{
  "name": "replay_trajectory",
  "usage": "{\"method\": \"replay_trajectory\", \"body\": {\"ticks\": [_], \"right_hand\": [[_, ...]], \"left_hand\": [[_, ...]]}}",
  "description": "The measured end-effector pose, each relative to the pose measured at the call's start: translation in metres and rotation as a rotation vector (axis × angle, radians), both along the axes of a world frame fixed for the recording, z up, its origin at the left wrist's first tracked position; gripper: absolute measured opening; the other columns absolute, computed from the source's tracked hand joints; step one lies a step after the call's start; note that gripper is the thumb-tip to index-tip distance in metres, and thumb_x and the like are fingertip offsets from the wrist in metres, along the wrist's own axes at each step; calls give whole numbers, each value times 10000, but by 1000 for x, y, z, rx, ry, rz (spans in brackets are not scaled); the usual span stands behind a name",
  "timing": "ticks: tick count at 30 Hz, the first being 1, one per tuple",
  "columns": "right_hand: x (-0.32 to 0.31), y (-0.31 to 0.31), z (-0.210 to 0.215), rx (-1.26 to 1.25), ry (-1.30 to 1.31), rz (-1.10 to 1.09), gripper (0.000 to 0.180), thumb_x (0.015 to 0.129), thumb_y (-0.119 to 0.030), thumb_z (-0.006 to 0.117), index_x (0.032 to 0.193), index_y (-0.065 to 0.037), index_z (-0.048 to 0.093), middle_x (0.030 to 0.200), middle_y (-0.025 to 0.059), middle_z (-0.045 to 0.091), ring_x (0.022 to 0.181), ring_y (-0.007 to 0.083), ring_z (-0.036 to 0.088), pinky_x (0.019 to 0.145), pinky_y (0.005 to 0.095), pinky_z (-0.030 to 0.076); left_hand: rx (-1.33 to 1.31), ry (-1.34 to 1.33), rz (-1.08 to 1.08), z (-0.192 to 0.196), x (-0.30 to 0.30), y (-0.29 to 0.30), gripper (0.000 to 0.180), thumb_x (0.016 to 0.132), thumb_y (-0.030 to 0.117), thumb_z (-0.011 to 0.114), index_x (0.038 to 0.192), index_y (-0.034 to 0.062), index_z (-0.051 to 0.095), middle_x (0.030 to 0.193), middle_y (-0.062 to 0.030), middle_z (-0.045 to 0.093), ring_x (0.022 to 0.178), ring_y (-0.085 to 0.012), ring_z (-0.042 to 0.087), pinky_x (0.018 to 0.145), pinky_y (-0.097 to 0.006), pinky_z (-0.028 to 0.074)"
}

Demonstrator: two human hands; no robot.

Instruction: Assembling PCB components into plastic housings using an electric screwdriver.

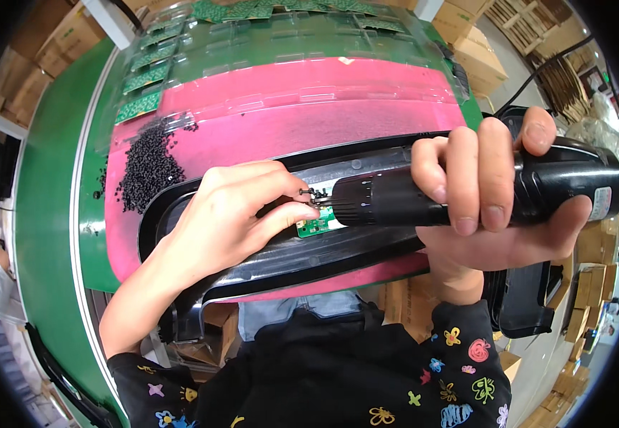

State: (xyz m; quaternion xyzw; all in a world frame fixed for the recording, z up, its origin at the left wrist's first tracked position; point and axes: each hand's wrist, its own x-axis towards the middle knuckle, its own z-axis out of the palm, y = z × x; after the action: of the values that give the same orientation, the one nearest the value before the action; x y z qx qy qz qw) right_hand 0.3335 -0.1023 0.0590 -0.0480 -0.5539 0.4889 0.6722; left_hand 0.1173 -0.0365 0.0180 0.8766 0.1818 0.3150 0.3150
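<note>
My right hand [477, 182] is wrapped round a black electric screwdriver [395, 200], which lies across the view with its nose pointing left. Small black screws [316, 192] are pinched between the thumb and fingertips of my left hand [227, 207], right at the screwdriver's nose. Under the fingertips a small green circuit board [314, 229] sits inside a long black plastic housing [252, 269]. The nose and my fingers hide the bit's tip and part of the board. The housing's far right part is covered by my right hand and the tool.
A heap of small black screws [149, 167] lies on the pink mat [281, 118], left of the housing. Clear plastic trays [252, 46] with several green circuit boards [140, 107] stand along the back and left. More black housings [523, 303] are at right, near cardboard boxes [477, 60].
</note>
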Motion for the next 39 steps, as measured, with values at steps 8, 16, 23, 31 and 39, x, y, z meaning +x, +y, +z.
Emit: {"method": "replay_trajectory", "body": {"ticks": [8,16,23,31,39], "right_hand": [[-4,2,3,-7,-63,9,451,871,-488,573,1113,-119,482,647,-36,507,540,84,492,658,294,404],[-4,5,4,13,-61,33,465,885,-480,550,1134,-97,462,649,-28,496,542,89,490,623,285,375],[6,5,7,-192,-263,-320,483,854,-486,553,1053,-54,467,587,-22,446,433,85,367,498,258,305],[5,15,-8,-206,-371,-442,425,860,-420,556,1011,-33,468,556,9,443,427,102,365,466,264,299],[3,19,-13,-208,-396,-452,417,855,-410,560,1002,-30,470,550,7,435,426,101,374,460,259,304]], "left_hand": [[-82,36,-90,-4,-3,6,196,744,91,755,841,-33,638,718,-106,636,619,-243,629,557,-304,473],[-26,-52,-95,-10,-2,10,143,761,93,738,799,-15,653,706,-94,656,624,-233,644,568,-294,495],[-57,146,-21,-9,-2,8,168,766,134,741,808,13,633,745,-92,653,685,-247,647,598,-315,496],[-10,246,-163,-12,-3,7,193,732,148,740,845,33,634,781,-63,653,760,-257,628,664,-369,515],[-146,413,-101,-12,-4,4,140,786,130,695,843,31,614,921,-71,705,806,-288,660,679,-371,527]]}}
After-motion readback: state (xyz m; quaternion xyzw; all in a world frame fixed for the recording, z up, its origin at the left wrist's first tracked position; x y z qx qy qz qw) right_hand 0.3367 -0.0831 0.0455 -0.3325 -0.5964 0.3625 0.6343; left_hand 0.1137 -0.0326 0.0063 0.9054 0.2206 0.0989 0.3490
